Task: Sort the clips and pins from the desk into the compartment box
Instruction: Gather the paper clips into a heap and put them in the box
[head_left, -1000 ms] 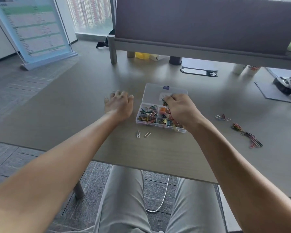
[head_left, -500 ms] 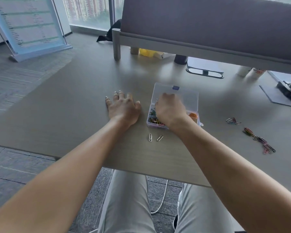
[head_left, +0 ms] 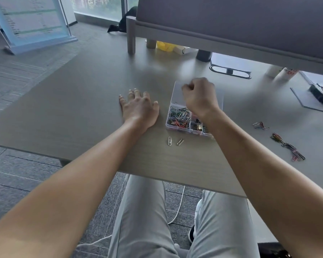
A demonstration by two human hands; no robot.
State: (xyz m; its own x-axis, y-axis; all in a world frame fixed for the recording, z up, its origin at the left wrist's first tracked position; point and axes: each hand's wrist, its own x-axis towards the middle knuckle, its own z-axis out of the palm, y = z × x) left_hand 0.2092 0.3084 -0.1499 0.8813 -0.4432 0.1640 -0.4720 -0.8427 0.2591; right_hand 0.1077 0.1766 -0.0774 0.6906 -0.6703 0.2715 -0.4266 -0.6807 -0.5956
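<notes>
While the compartment box [head_left: 183, 118] sat open on the counter [head_left: 82, 108], the right hand [head_left: 199, 97] was curled shut above it, contents unseen, the left hand [head_left: 138, 107] flat and empty; release was best made low over the matching compartment.

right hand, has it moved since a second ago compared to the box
Yes. The right hand has gone from the box's near compartments back to its open lid, away from the person, fingers curled shut.
</notes>
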